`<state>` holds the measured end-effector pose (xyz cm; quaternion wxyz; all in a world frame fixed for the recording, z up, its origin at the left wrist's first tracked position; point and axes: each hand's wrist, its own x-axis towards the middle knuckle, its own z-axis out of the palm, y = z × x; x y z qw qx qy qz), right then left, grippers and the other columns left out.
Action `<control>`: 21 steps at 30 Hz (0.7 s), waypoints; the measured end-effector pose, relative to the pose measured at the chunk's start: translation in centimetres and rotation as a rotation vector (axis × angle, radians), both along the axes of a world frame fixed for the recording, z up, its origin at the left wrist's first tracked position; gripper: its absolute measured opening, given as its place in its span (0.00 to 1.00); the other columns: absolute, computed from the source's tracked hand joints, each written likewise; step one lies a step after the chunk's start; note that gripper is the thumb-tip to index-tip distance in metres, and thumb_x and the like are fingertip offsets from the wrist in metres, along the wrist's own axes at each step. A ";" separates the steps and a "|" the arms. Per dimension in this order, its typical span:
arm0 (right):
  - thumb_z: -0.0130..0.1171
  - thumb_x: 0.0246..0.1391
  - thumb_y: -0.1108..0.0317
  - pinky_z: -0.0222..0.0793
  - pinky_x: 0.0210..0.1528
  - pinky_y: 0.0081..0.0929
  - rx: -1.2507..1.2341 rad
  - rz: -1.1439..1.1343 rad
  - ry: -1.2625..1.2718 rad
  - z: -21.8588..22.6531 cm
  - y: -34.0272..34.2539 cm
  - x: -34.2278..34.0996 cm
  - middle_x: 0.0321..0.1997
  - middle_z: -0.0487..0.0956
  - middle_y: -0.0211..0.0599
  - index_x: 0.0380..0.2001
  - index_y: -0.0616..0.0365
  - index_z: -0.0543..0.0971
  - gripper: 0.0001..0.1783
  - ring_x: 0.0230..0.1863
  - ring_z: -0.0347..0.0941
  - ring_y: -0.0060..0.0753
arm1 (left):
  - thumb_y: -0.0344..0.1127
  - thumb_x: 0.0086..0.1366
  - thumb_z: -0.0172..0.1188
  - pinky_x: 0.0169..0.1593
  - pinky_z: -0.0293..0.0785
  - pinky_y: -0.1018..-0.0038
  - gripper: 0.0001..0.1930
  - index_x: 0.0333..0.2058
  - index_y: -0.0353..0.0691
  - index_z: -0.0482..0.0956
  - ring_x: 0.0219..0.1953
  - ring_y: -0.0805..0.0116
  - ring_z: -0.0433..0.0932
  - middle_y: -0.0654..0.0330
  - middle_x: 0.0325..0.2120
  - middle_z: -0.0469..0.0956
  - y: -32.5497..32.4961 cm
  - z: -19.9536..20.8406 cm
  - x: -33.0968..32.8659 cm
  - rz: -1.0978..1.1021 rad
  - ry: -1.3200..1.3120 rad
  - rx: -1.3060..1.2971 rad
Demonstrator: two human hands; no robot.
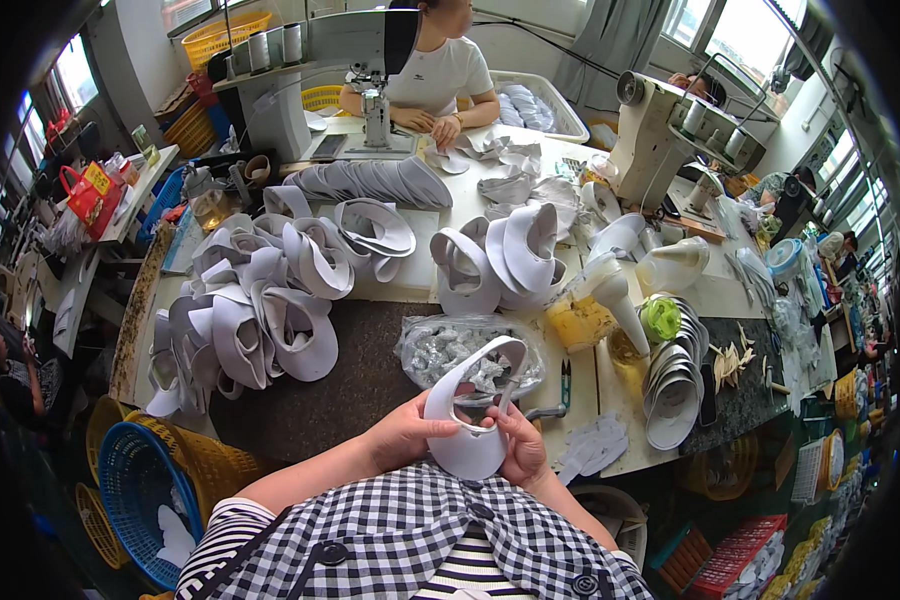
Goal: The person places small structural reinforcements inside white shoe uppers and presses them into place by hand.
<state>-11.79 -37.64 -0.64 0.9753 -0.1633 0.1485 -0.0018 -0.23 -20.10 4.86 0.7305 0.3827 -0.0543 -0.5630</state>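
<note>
A white shoe upper (468, 455), curved with a large opening, is held up close in front of my checked apron. My left hand (410, 432) grips its left side, thumb along the rim. On its right side, my right hand (522, 445) pinches the edge with its fingers. Just beyond the upper lies a clear plastic bag (430, 345) of small silvery-white pieces. Narrow dark-handled snips (566, 385) rest right of the bag. Flat white pieces (595, 447) lie near my right hand.
White uppers are heaped at left (295, 330), with more at centre (520, 255) and a nested stack (675, 385) at right. Yellowed plastic glue containers (580, 310) stand right of centre. Across the table, a person (440, 80) sits by a sewing machine (375, 110). Another machine (650, 125) stands right. Baskets (135, 490) flank me.
</note>
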 end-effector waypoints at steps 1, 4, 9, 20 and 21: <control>0.58 0.54 0.74 0.71 0.50 0.28 -0.047 0.015 0.011 0.3 0.0 0.2 0.43 0.77 0.35 0.50 0.58 0.68 0.20 0.45 0.74 0.30 | 0.33 0.56 0.66 0.53 0.67 0.69 0.27 0.53 0.39 0.67 0.45 0.69 0.74 0.61 0.40 0.75 0.0 0.0 0.3 0.031 0.047 -0.033; 0.59 0.53 0.75 0.73 0.48 0.29 -0.214 -0.043 0.065 1.4 0.4 1.1 0.41 0.77 0.37 0.48 0.58 0.68 0.19 0.43 0.75 0.31 | 0.34 0.56 0.66 0.46 0.72 0.72 0.22 0.49 0.38 0.71 0.39 0.70 0.76 0.61 0.36 0.77 0.2 -0.6 1.1 0.124 0.013 0.039; 0.60 0.52 0.77 0.75 0.45 0.27 -0.716 -0.240 0.132 1.7 0.7 2.0 0.39 0.78 0.42 0.47 0.62 0.66 0.20 0.40 0.77 0.32 | 0.35 0.59 0.64 0.36 0.76 0.75 0.15 0.40 0.32 0.75 0.32 0.72 0.78 0.59 0.31 0.78 0.2 -2.0 0.8 0.328 -0.324 0.337; 0.60 0.55 0.70 0.72 0.43 0.21 -0.953 -0.356 0.104 1.5 -1.7 3.6 0.40 0.76 0.35 0.57 0.63 0.61 0.29 0.39 0.74 0.22 | 0.27 0.52 0.68 0.50 0.72 0.71 0.28 0.50 0.37 0.64 0.46 0.70 0.73 0.61 0.42 0.72 -2.2 -1.4 2.5 0.186 -0.351 0.173; 0.60 0.55 0.70 0.72 0.43 0.21 -0.948 -0.354 0.108 2.1 -2.4 4.1 0.40 0.76 0.35 0.57 0.63 0.61 0.29 0.39 0.74 0.22 | 0.27 0.52 0.67 0.50 0.72 0.71 0.27 0.49 0.37 0.65 0.45 0.70 0.74 0.61 0.42 0.73 -3.2 -1.2 3.6 0.256 -0.430 0.120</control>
